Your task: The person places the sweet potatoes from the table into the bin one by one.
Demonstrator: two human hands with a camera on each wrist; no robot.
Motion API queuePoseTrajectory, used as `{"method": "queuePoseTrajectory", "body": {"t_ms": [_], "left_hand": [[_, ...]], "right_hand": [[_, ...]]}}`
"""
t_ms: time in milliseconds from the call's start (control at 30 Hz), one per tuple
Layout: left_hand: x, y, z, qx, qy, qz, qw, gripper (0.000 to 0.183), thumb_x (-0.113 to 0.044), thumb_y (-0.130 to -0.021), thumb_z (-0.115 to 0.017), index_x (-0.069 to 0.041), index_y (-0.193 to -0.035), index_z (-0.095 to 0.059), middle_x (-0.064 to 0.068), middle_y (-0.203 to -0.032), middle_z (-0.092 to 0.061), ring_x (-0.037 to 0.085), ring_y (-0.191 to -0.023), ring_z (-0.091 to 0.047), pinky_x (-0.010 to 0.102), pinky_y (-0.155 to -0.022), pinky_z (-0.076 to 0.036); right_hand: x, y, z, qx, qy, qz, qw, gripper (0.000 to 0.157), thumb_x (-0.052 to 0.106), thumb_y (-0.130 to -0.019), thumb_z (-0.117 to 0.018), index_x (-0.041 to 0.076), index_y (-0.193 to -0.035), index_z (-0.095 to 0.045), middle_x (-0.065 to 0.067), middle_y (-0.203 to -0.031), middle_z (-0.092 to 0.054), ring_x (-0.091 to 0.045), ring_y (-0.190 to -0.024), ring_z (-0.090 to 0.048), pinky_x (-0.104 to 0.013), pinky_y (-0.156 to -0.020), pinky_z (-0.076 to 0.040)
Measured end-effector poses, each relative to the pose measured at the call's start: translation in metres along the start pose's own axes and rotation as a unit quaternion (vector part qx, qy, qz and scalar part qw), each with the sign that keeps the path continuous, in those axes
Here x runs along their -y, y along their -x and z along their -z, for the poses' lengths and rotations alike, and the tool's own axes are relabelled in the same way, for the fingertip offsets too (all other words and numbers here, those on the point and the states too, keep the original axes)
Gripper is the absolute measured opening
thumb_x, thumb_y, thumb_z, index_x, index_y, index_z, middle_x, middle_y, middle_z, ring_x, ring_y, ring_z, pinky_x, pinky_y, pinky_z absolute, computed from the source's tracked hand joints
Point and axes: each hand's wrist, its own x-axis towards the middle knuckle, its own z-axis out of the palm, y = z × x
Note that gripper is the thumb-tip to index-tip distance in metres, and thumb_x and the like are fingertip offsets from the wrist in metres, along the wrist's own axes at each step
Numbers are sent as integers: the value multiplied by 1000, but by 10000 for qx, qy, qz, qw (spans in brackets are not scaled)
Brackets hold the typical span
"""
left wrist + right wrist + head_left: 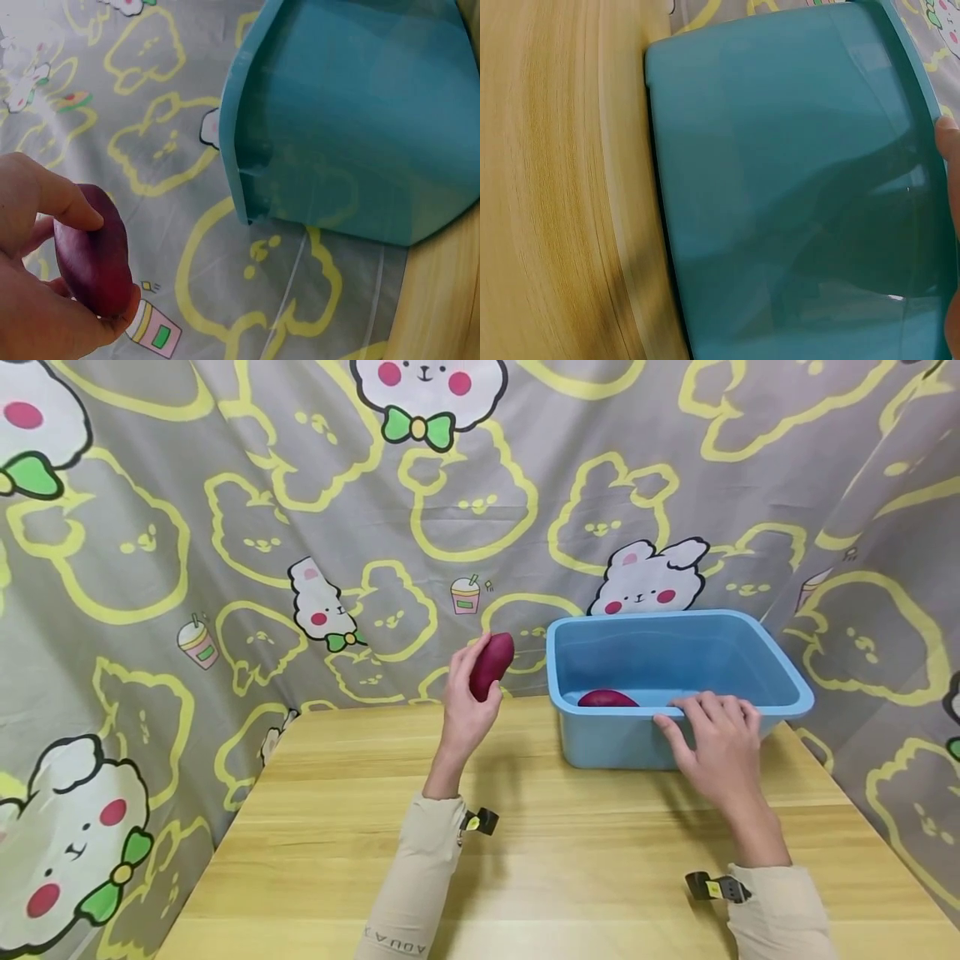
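Note:
In the head view, my left hand (467, 714) holds a purple-red sweet potato (492, 665) up in the air, left of a blue plastic tub (611, 742). The left wrist view shows the thumb and fingers pinching the smooth, oblong sweet potato (94, 255) around its sides. My right hand (722, 750) grips the tub's near rim, fingers over the edge and thumb on the outer side. Inside the tub lies a second purple-red sweet potato (606, 698), its lower part hidden by the near wall. In the right wrist view, the outer wall of the tub (780, 150) fills most of the picture.
The tub stands on a wooden table (360, 827) at the back right. A grey patterned curtain (465, 510) hangs right behind the table and along its sides. Each wrist wears a small black camera, such as the left one (480, 821).

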Motion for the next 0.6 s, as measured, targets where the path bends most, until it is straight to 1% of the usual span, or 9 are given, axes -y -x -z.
{"method": "queuePoseTrajectory", "body": {"t_ms": [100,233,400,600], "left_hand": [[-2,-1,-1,8,-79,-94,9999,64,8,-88,-67,-12,-148,-55,15,-141,-53,33,-124,-51,54,-91,-52],[-5,-1,-2,124,-126,-211,9996,62,6,-90,-67,-14,-148,-56,13,-140,-54,28,-125,-51,49,-93,-52],[-8,-2,-6,324,-65,-383,9987,61,7,-90,-66,-12,-147,-56,13,-141,-53,27,-128,-49,47,-96,-51],[-11,-3,-13,379,-36,-515,9979,61,9,-90,-68,-11,-146,-56,12,-141,-53,26,-129,-49,46,-99,-49]], "right_hand": [[1,1,-1,18,-3,-6,10000,37,32,-93,-73,2,-113,-68,-22,-111,-64,-44,-108,-49,-67,-103,-26],[2,5,-3,11,-14,4,10000,36,30,-91,-75,2,-113,-68,-21,-110,-64,-44,-107,-49,-67,-102,-27],[3,6,-1,-59,-33,-6,10000,35,28,-91,-75,1,-112,-68,-21,-110,-64,-44,-107,-49,-67,-103,-26],[3,2,1,-74,-26,57,10000,34,28,-91,-75,1,-111,-68,-21,-110,-64,-44,-107,-49,-67,-103,-26]]}}
